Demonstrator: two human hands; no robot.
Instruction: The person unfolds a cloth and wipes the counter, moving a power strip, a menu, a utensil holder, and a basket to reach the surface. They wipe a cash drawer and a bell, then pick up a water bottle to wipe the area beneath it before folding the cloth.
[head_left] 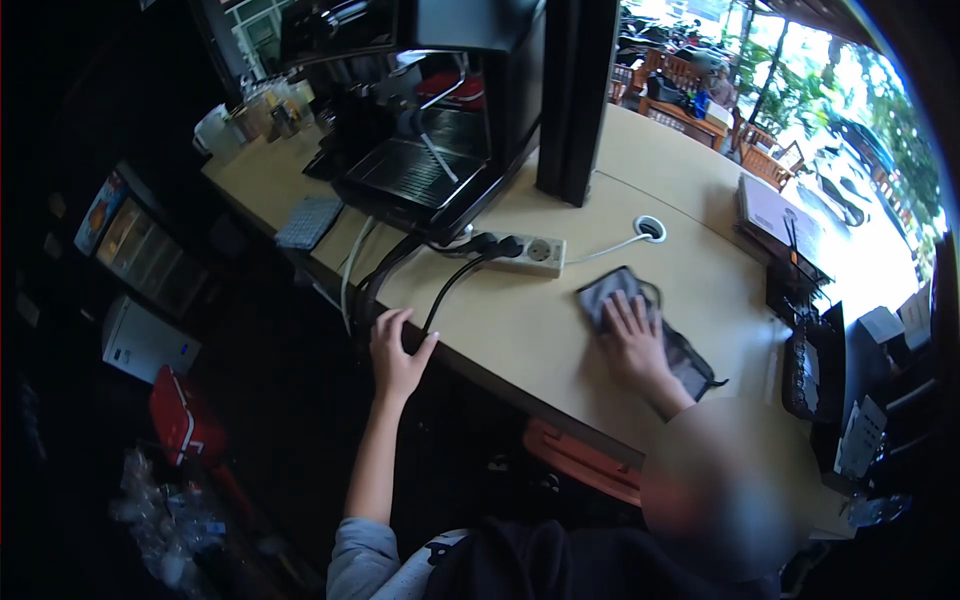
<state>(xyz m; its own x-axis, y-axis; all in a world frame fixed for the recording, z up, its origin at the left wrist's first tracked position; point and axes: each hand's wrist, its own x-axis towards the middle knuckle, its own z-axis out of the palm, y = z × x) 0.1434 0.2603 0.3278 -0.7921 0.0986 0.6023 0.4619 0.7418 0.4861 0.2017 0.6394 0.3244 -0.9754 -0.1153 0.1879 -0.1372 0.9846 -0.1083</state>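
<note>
My right hand (635, 338) lies flat with its fingers spread on a dark grey cloth (686, 362) with black edging. The cloth rests on the pale wooden counter (500, 335), partly hidden under the palm. My left hand (396, 358) is at the counter's front edge, thumb and fingers apart, holding nothing that I can see. Close to its fingertips, black cables (447, 290) run over the edge. They lead to a white power strip (537, 254) with black plugs in it.
A coffee machine (425, 170) stands behind the power strip, beside a black post (577, 100). A white cable enters a round grommet (650, 229). Folders (780, 215) and black trays (808, 370) line the right side. An orange-red stool (580, 460) sits below the counter.
</note>
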